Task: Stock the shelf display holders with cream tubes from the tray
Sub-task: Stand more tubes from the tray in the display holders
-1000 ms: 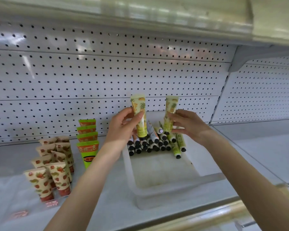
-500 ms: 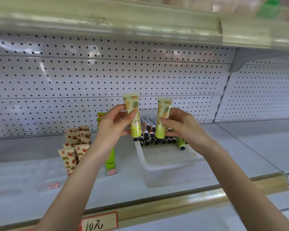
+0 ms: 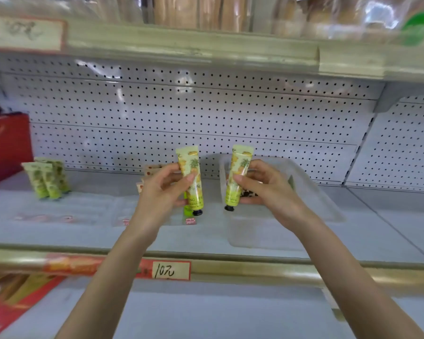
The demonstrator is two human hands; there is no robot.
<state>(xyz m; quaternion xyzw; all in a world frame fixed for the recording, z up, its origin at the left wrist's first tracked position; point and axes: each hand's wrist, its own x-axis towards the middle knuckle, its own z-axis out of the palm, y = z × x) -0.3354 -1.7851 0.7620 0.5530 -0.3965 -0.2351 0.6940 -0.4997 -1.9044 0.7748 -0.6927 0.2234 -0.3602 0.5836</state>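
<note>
A pineapple-printed cream tube (image 3: 189,162) is pinched upright, black cap down, between the thumb and curled fingers of the left hand (image 3: 162,194). A second tube (image 3: 240,160) of the same print is pinched the same way by the right hand (image 3: 269,192). The two tubes are held apart above the shelf board (image 3: 194,238). Open room is left above both grips up to the edge of the upper shelf (image 3: 181,52), and behind them up to the pegboard wall (image 3: 206,113). Below the wrists the shelf's front rail (image 3: 255,267) is crossed by both forearms, and a handwritten price label (image 3: 171,270) is fixed to it between them. Directly behind and under the right grip the clear tray (image 3: 323,204) is found. Black-capped tubes (image 3: 249,193) are seen in it, mostly hidden by the fingers. Just behind the left grip a green tube (image 3: 187,210) and orange-patterned tubes (image 3: 152,170) are partly covered. Far to the left of that grip a group of green tubes (image 3: 47,179) is stood upright, with a red box (image 3: 5,148) beyond it.
</note>
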